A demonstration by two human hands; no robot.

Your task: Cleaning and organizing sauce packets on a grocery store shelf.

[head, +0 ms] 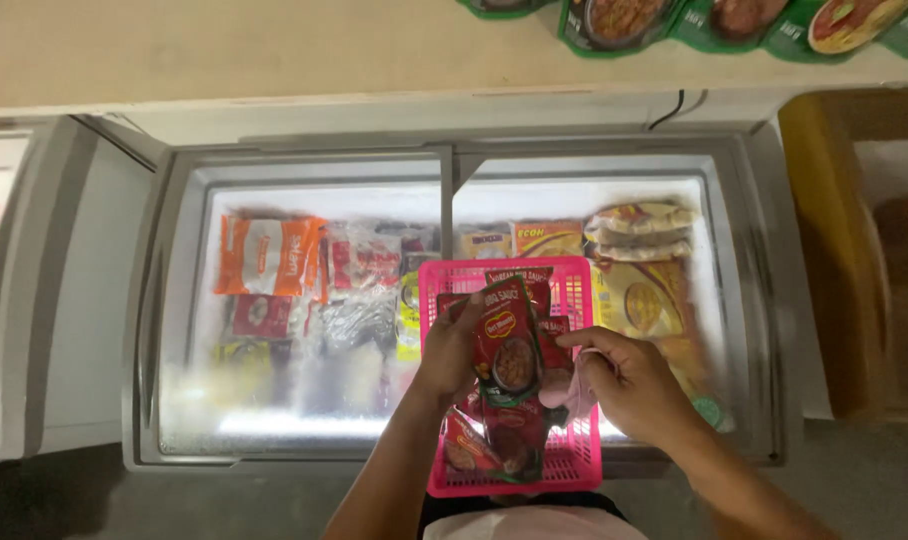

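A basket (574,300) is rested on the chest freezer (454,300), holding sauce pouches (509,345) between the left hand (452,350) and right hand (634,385). Frozen packets (269,255) are stored left of the fingers (574,340).

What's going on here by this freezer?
A person stands over a chest freezer with a pink basket resting on its glass top. The left hand holds a red sauce pouch upright above the basket. The right hand is beside it, gripping a pale pink cloth. More red pouches lie in the basket, and frozen packets fill the freezer below.
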